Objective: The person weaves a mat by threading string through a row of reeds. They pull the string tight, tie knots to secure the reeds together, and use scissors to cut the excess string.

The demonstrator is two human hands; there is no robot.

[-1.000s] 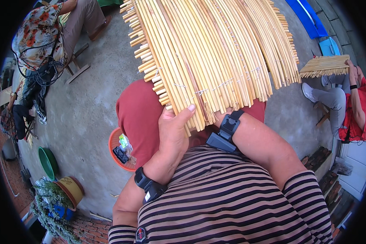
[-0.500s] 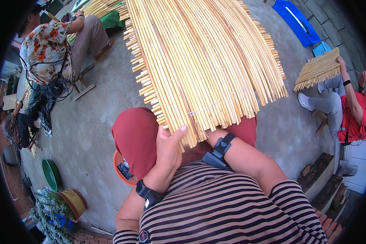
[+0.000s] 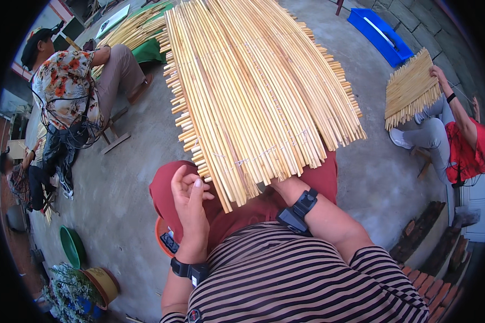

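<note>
A wide mat of pale yellow sticks (image 3: 258, 91), tied with thin string, lies across my red-trousered lap (image 3: 167, 188) and fans out away from me. My left hand (image 3: 191, 202) hovers just off the mat's near left corner, fingers loosely curled, with nothing visible in it. A black band sits on that wrist. My right wrist, with its black band (image 3: 298, 210), reaches under the mat's near edge. The right hand itself is hidden beneath the sticks.
A person in a floral shirt (image 3: 64, 86) sits at the left on the concrete floor. At the right a person in a red top (image 3: 463, 151) holds a smaller stick mat (image 3: 412, 89). Blue tray (image 3: 380, 35), green basin (image 3: 73, 245), potted plant (image 3: 64, 290), stacked bricks (image 3: 425, 237).
My left hand has come off the mat's near edge and drawn back to the left, fingers curling. The mat now reaches further away from me.
</note>
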